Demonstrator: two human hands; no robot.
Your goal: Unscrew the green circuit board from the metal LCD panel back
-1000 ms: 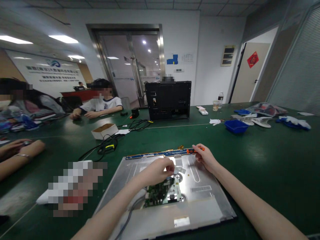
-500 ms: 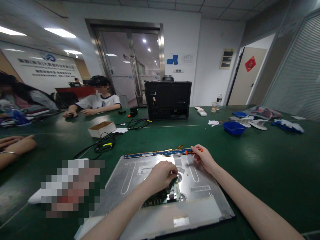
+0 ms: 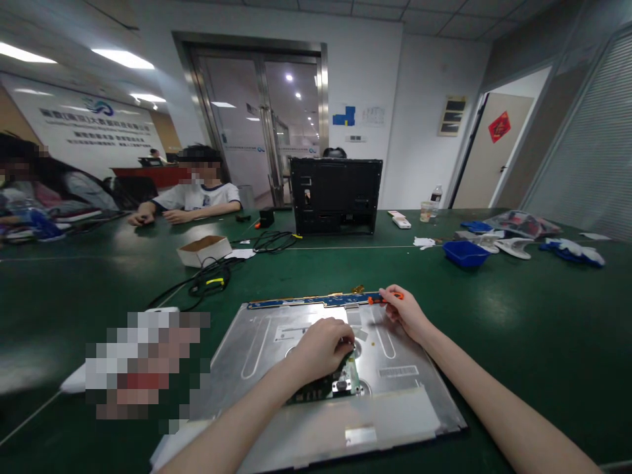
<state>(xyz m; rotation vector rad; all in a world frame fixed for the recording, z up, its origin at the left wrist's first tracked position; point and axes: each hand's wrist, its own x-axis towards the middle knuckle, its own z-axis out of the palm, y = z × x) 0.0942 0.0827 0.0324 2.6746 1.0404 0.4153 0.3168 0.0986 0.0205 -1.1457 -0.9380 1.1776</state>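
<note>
A silver display panel (image 3: 409,401) lies back side up in front of me, with a green circuit board (image 3: 351,382) on its middle. My left hand (image 3: 323,349) is over this board, thumb and fingers pinched at its upper part; what they grip is hidden. Along the panel's far edge runs a narrow blue circuit strip (image 3: 306,302). At the strip's right end, my right hand (image 3: 402,313) is closed around an orange and black screwdriver (image 3: 377,300), whose tip I cannot make out.
Beyond the panel stand a black monitor housing (image 3: 336,194), a cardboard box (image 3: 203,251) and black cables (image 3: 210,280). A blue tray (image 3: 465,254) and gloves (image 3: 573,251) lie at right. A blurred-out object (image 3: 143,362) is at left. Other people sit at far left.
The view has shifted slightly. Both hands keep practically the same places on the panel, and another person's forearms at the left edge are out of view.
</note>
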